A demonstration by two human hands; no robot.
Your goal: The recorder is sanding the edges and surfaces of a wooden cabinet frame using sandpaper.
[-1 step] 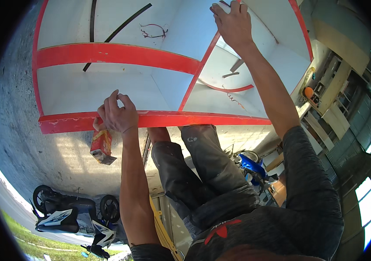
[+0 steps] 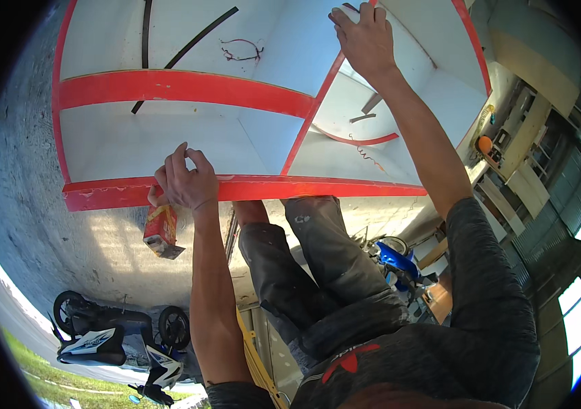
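Note:
A large white cabinet with red-faced edges (image 2: 188,91) lies before me, its compartments open toward me. My left hand (image 2: 187,183) is bent over the red front rail (image 2: 317,186), closed on it, with the index finger and thumb raised above the rail. Just below that hand is a red and yellow box (image 2: 160,232). Farther off, my right hand (image 2: 367,44) is closed at the upper end of the red divider (image 2: 302,136). A dark edge shows by its fingertips; the fingers hide most of what they press or hold.
Dark strips (image 2: 202,37), a thin tangled wire (image 2: 241,51) and a loose red strip (image 2: 365,141) lie inside the cabinet. A motorbike (image 2: 93,341) stands at lower left, a blue one (image 2: 396,259) beyond my legs. Boards (image 2: 525,129) lean at the right.

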